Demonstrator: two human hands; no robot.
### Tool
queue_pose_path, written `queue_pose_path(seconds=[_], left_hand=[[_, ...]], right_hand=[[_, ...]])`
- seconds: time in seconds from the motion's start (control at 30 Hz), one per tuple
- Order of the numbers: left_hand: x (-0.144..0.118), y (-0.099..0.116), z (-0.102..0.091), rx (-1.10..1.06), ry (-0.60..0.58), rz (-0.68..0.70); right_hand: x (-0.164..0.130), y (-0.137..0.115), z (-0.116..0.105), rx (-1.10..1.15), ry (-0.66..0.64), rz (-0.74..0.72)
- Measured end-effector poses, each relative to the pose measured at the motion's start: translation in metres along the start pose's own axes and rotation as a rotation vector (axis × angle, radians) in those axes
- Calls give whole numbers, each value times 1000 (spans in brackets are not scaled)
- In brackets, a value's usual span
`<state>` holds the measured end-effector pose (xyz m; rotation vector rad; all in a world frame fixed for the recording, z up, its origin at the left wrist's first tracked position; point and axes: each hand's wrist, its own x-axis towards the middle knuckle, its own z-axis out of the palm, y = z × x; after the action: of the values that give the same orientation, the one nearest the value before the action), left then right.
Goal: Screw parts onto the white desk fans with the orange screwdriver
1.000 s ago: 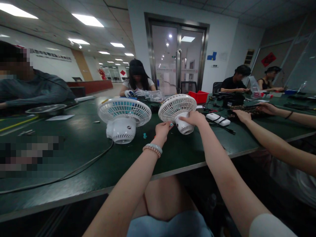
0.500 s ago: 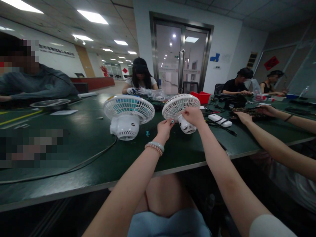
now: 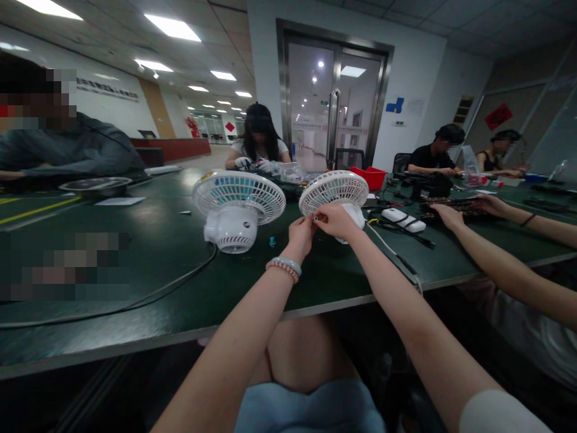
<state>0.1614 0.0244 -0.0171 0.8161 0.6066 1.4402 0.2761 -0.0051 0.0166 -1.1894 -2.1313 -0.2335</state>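
Two white fans (image 3: pixel 239 207) (image 3: pixel 334 191) stand before two hands (image 3: pixel 301 230) (image 3: pixel 333 220).

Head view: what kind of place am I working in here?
Likely an assembly workshop in an office-style room: small white plastic desk fans on a long dark green worktable, a red plastic parts bin, and several people seated at similar handwork.

Both arms stretch forward over the lap, forearms converging. The left hand (image 3: pixel 301 232), beaded bands at its wrist, is raised with fingers pinched together. The right hand (image 3: pixel 336 220) meets it fingertip to fingertip, fingers curled, palm down.
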Motion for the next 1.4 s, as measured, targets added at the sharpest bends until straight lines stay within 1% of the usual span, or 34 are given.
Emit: queue_pose_path(seconds=[0.13, 0.2, 0.4, 0.6, 0.7, 0.77, 0.83, 0.93, 1.0, 1.13, 1.27, 1.4], left_hand=[[0, 1, -2, -22, -81, -173], [0, 2, -4, -21, -105, -214], [-4, 7, -4, -72, -159, -189], [-7, 10, -2, -96, -224, -212], [-5, 8, -2, -63, -191, -171], [-3, 6, -2, -32, -150, -137], [-3, 3, -2, 10, -121, -113], [-2, -2, -2, 103, -114, -111], [-2, -5, -3, 189, -121, -106], [-1, -10, -4, 350, -125, -58], [1, -13, -5, 450, -133, -40], [5, -17, -5, 509, -131, -2]], right_hand=[[-1, -2, 0, 25, 44, -18], [-1, -2, -1, 34, 62, -25], [0, -1, -1, 59, 79, -20], [-1, 3, 0, 43, 91, -30], [-2, 7, -2, 30, 88, -56], [-2, 11, -5, 11, 113, -60], [-2, 17, -8, -29, 189, -25], [-2, 25, -11, -87, 348, 102], [-2, 29, -11, -104, 405, 183], [-2, 29, -6, -103, 413, 292], [0, 23, 0, -59, 423, 420], [1, 22, 3, -28, 428, 461]])
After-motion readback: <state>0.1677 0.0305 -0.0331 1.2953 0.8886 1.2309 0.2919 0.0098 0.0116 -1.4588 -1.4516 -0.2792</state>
